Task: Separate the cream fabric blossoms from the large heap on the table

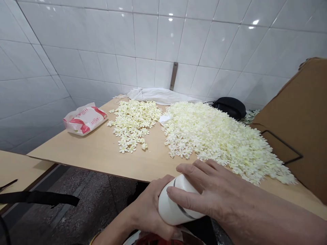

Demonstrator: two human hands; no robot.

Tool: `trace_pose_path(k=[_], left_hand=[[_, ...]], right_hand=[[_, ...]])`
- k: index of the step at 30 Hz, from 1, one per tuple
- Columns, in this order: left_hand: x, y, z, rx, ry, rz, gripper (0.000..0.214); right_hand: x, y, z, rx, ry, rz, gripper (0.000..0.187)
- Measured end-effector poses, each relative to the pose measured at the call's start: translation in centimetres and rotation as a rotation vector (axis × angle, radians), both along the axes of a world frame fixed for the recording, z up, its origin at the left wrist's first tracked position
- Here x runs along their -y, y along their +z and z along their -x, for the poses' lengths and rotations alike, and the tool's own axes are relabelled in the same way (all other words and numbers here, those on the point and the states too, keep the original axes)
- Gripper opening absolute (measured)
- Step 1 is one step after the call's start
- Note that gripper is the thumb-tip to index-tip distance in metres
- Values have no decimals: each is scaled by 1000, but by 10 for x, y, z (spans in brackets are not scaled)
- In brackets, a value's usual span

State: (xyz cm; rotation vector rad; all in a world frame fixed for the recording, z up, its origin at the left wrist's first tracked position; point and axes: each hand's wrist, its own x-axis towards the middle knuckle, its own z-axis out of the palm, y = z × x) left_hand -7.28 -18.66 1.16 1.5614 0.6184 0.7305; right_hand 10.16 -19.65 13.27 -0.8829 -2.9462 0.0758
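Note:
A white bottle (168, 207) with a thin silver ring, apparently a thermos flask, is held tilted between my hands in front of the table's near edge. My left hand (148, 206) wraps around one side of it, thumb on top. Over the other side curves my right hand (209, 190), its thumb and fingers gripping the white part beyond the ring. Just past my right hand spreads a large heap of pale artificial flower heads (204, 132). To its left lies a smaller heap of similar, more yellowish flower heads (136, 119).
A pink-and-white tissue pack (85, 119) lies at the table's (99, 154) left. White cloth or plastic (158, 95) runs along the tiled wall. At the back right are a black case (230, 107) and a cardboard box (304, 119). A black strap (38, 197) hangs at lower left.

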Motion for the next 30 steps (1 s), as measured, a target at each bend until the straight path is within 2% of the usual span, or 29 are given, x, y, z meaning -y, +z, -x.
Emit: trace_pose_path(k=[3,5,7,10,12,15,19,21,23,26,28,30], left_hand=[[2,5,-3,49,-69,51,64],[4,5,-4,60,-75,64,63],[5,3,-6,63,-74,94,61],[6,-1,-9,66,-92,175,57],[5,-2,-12,89,-95,213,57],[4,0,-17,161,-86,193,63],[4,3,-22,156,-31,95,66],[5,2,-24,115,43,61,67],[6,-2,-26,73,159,18,66],[9,-11,-25,20,330,-36,66],[10,-17,-22,-15,413,-52,69],[12,-21,-20,-61,463,-64,67]], right_hand=[[5,2,-1,-18,-87,151,55],[11,2,0,2,-184,216,50],[16,2,1,24,-221,168,39],[20,2,-3,-8,-169,43,27],[21,1,-13,-124,-176,66,28],[25,-9,-32,-452,-261,240,47],[34,-39,-47,-1007,-461,494,59],[33,-60,-52,-1311,-554,463,61],[27,-83,-61,-1522,-671,320,60],[17,-119,-84,-1594,-941,146,51],[14,-139,-97,-1499,-1095,184,49],[14,-153,-104,-1401,-1180,198,52]])
